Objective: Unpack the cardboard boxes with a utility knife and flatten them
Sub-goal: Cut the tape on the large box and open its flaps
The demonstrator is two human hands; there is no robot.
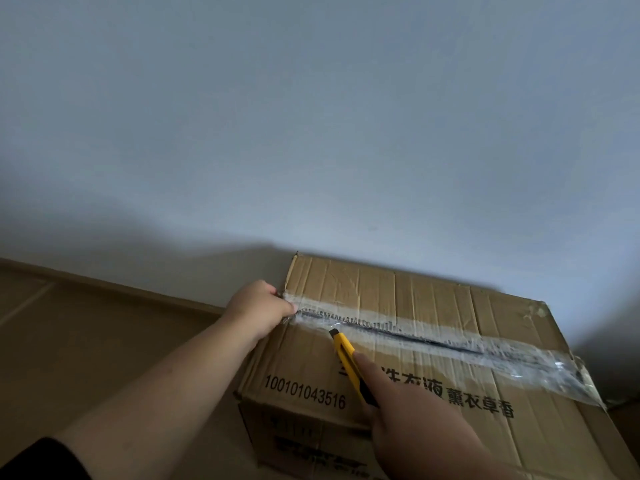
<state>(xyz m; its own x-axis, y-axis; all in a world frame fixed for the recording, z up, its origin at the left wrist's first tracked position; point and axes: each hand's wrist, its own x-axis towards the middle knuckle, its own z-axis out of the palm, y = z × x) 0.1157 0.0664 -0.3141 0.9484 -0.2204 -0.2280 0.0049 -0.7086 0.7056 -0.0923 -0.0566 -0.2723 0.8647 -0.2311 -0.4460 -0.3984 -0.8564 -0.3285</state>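
Nearest the camera, the right hand (pixel 412 420) is wrapped around a yellow utility knife (pixel 349 362), forefinger laid along its back, the tip angled up and left so that it meets the tape (pixel 433 341) on top of the cardboard box (pixel 398 372). The box sits low in the view, printed with a number and dark lettering on its near flap, and seems to stand on the floor (pixel 104 334) against a pale wall (pixel 311 133).

Further off, the left hand (pixel 263 310) reaches to the box's far left end, its fingers curled over the edge where the tape begins, seemingly pinching the tape end or steadying the box; which one cannot be made out.

A dark line runs along the seam under the clear tape, from beside the knife tip toward the right end. It may be a cut already made or only the gap between the flaps. The flaps lie closed, so emptying and flattening the box are not yet done.
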